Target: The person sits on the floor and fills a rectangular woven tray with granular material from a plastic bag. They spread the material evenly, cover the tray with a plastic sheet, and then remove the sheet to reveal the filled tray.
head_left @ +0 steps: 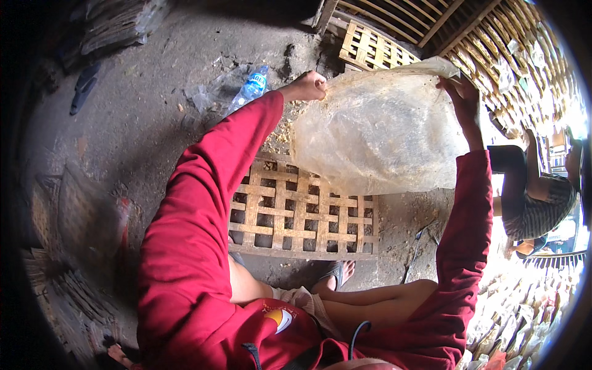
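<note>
A large, cloudy clear plastic bag is stretched between my two hands, with brownish specks on its surface. My left hand is closed on its left edge. At the upper right corner my right hand pinches the bag's edge between thumb and fingers. Beneath the bag's lower side lies a woven bamboo lattice panel, partly covered by it. Close to my left wrist, a clear plastic bottle with a blue label lies on the ground.
Another woven bamboo frame sits beyond the bag. Slatted racks stand at the right. A person in a striped shirt is at the far right. Stacked plastic sheets lie at upper left, near a dark sandal on the dirt floor.
</note>
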Available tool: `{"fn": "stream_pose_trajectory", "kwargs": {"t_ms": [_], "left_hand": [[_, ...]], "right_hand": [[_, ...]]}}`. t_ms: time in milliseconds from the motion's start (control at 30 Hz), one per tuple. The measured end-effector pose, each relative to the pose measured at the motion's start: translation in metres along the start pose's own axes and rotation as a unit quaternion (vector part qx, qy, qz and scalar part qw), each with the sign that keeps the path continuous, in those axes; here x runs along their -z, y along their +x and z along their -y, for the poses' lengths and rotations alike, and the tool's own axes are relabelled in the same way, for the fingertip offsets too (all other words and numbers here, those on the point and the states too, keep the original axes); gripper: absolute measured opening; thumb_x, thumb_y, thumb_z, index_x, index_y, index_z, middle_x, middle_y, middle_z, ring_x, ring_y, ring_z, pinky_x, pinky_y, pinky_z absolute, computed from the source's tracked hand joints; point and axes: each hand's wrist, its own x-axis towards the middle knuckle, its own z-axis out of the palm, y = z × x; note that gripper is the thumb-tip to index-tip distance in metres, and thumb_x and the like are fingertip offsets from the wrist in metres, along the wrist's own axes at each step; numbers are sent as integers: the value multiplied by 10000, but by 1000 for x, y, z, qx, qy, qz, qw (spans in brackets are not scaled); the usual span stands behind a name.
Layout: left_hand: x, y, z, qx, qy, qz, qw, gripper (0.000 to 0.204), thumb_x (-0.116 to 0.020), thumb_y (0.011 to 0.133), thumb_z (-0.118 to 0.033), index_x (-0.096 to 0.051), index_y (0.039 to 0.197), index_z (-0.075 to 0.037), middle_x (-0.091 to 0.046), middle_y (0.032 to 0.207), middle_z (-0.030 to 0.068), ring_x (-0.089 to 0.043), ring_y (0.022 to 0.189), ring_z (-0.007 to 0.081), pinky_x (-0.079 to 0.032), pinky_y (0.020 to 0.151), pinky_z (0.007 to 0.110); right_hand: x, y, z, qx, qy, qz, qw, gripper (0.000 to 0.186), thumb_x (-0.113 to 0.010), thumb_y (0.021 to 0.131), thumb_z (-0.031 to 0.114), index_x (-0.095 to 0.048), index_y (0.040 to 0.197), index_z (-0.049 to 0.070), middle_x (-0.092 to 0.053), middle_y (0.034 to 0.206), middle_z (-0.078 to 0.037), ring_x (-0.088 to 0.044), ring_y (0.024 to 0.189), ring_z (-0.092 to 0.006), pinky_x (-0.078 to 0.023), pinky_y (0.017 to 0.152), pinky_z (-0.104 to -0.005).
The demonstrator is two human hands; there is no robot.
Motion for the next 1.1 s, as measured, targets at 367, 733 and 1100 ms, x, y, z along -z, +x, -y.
{"fn": "stream_pose_trajectory", "kwargs": {"t_ms": [367,733,1100], "left_hand": [[-32,7,8,-27,42,-67,996,215,-745,684,-156,-642,836,-44,-632,757,20,-555,674,91,-446,587,288],[-30,13,-51,-61,-54,45,996,362,-800,774,-354,-704,918,-35,-696,863,89,-644,798,148,-517,729,289],[-30,17,-46,14,-166,24,986,175,-666,789,-102,-577,915,-20,-651,804,100,-582,628,128,-488,557,283]], "right_hand": [[6,-4,25,-8,11,-51,999,228,-630,942,187,-708,993,-21,-734,897,-55,-666,879,-125,-501,816,-275],[15,0,28,-22,24,-13,999,310,-621,955,186,-577,1228,43,-729,1007,-102,-664,1015,-160,-444,972,-297],[43,-5,20,-29,-100,-55,993,358,-631,947,308,-633,1183,39,-733,1034,-52,-627,1064,-126,-407,999,-296]]}}
